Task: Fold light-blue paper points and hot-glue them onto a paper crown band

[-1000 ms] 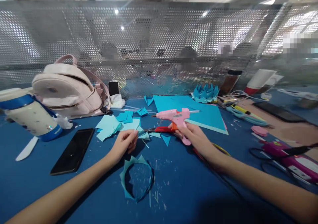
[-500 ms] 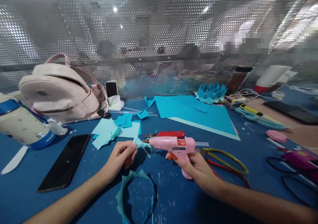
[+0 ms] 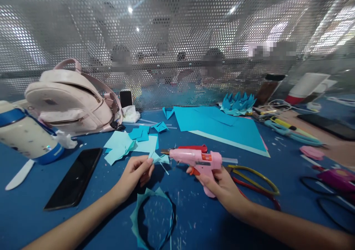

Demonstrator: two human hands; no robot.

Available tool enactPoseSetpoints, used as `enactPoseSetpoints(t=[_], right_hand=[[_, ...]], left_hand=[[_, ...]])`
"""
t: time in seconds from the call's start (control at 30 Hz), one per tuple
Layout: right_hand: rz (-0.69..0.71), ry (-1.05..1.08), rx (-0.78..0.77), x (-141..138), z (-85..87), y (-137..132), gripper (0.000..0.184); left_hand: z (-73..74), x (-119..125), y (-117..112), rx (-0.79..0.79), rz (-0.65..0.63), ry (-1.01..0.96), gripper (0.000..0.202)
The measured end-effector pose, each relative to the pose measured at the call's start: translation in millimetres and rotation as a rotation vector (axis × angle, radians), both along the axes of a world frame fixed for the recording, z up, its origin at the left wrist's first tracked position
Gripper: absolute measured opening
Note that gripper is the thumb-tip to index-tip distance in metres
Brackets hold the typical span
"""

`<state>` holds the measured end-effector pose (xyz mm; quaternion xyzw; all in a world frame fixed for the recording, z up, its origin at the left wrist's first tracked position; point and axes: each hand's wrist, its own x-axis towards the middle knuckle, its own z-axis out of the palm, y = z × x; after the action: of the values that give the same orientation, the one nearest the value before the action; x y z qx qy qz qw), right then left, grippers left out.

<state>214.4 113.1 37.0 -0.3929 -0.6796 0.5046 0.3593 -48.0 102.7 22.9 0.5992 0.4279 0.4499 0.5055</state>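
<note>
My right hand [image 3: 219, 183] is wrapped round the handle of a pink hot glue gun [image 3: 191, 156], which has a clear glue stick [image 3: 230, 160] jutting from its back. The gun's nozzle points left, close to a small folded piece of light blue paper [image 3: 155, 156]. Between thumb and fingers, my left hand [image 3: 138, 172] pinches that piece. Below the two hands lies a ring of blue paper points [image 3: 135, 216]. Behind my left hand, squares of light blue paper [image 3: 119, 146] are heaped beside darker folded pieces [image 3: 140, 133].
Pliers with yellow and red handles [image 3: 256, 178] lie behind my right hand. A black phone [image 3: 73, 179], a bottle [image 3: 26, 131] and a pink backpack [image 3: 69, 102] are at left. Large blue sheets [image 3: 216, 122] and a blue paper crown [image 3: 238, 104] lie at the back.
The glue gun has moved slightly right and its nozzle has lifted off the folded paper. My left hand still pinches the paper in about the same place.
</note>
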Motion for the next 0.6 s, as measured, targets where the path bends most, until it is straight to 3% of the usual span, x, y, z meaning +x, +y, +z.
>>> enactPoseSetpoints(t=[0.23, 0.47, 0.6], right_hand=[[-0.071, 0.058, -0.023, -9.2, 11.4, 5.9, 0.033], [-0.191, -0.077, 0.063, -17.4, 7.0, 13.0, 0.025], [-0.164, -0.104, 0.101, -32.6, 14.0, 5.3, 0.02]], left_hand=[[3.8, 6.4, -2.6, -0.007, -0.052, 0.127, 0.052], [7.2, 7.7, -3.8, 0.041, -0.125, 0.175, 0.059], [5.7, 11.6, -9.5, 0.044, -0.155, 0.188, 0.058]])
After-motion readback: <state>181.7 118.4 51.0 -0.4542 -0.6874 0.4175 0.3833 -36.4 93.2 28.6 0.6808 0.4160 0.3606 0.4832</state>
